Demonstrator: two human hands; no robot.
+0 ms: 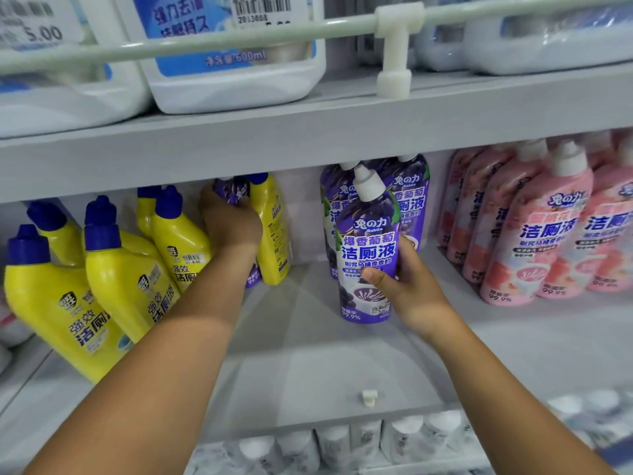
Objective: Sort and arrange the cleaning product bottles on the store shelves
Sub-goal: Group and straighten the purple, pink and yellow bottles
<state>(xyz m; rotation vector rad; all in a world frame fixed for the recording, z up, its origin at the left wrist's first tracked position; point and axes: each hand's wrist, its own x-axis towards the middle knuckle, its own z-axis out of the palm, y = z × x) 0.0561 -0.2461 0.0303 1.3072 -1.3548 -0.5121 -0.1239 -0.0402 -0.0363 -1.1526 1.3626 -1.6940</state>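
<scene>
Purple bottle (368, 248) stands upright in the right hand (407, 286), while the left hand (230, 225) holds a stray purple one (233, 190) among yellow bottles (113, 269).

Head camera, close to the store shelves

It looks forward and slightly down from above both forearms at the middle shelf (308, 337), with the upper shelf's guard rail (205, 42) very near the lens.

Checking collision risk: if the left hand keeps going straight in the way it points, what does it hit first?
The left hand already grips a purple bottle among the yellow bottles. Pushed straight on, that bottle would probably meet the back wall of the shelf first; depth is unclear.
</scene>
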